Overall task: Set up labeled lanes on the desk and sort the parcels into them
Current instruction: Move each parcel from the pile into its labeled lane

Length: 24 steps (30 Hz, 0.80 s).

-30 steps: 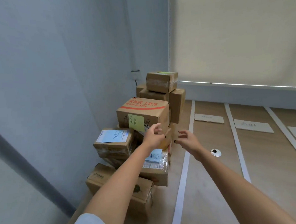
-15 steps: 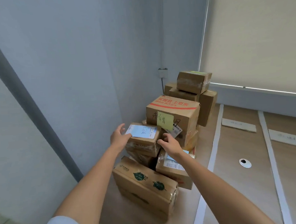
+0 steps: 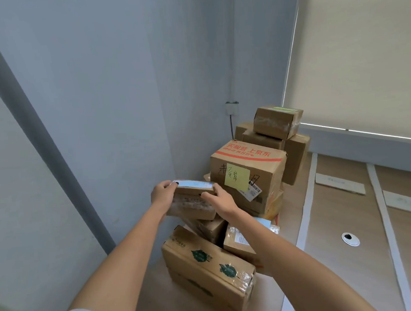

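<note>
Wood-grain desk (image 3: 351,278), white tape strips (image 3: 307,204) marking lanes. Cardboard box stack (image 3: 246,177) fills left corner by wall. Small taped parcel (image 3: 190,202), rectangular, atop stack's near side; left hand (image 3: 162,194) and right hand (image 3: 218,199) clamp its ends.

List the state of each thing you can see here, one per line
Left hand: grips the left end of the blue-labelled parcel.
Right hand: grips its right end.
Blue-labelled parcel: held between both hands, above the pile.
JD box: stacked, sealed, yellow sticky note on its front.
Green-leaf carton: lies on the desk, taped shut.
Roller blind: drawn down.
</note>
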Motion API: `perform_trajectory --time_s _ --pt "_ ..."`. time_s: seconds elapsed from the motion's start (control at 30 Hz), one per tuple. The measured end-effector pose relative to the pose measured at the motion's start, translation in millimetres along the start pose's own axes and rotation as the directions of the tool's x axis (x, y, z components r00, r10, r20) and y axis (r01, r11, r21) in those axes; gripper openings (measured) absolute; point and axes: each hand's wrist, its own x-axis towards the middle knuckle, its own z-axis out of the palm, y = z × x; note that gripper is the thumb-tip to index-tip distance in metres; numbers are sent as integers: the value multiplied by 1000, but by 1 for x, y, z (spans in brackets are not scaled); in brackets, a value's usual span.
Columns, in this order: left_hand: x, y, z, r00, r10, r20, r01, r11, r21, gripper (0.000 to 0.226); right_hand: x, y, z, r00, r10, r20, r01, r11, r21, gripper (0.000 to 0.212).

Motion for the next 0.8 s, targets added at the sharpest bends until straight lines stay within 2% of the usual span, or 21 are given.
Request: perform_trajectory --time_s 0.07,0.17,0.3,0.4,0.5,0.57,0.63,0.8 --pt "2 6 -15 997 26 -67 -25 1000 6 42 2 -13 11 1000 -20 -2 20 999 45 73" --pt "3 16 -38 979 104 -173 -109 994 -25 42 4 -33 26 995 -100 -19 102 982 161 61" --pt "2 36 -58 931 108 -349 -183 965 -190 32 10 -68 28 977 -191 -90 207 955 212 70" --pt "5 56 -65 913 94 -396 -224 928 -298 33 12 -95 18 959 -243 -147 270 942 200 69" --pt "9 73 -64 937 75 -340 -184 936 -299 45 14 -111 4 933 -271 -235 329 908 258 44" --pt "10 81 -57 964 70 -258 -149 942 -300 43 16 -114 -8 922 -260 -286 339 900 275 33" --pt "7 87 -43 980 105 -168 -156 932 -327 34 16 -113 -22 912 -253 -321 343 902 262 30" --pt "-3 103 8 978 207 -1 -194 915 -354 34 10 -95 -68 876 -239 -419 347 916 203 37"
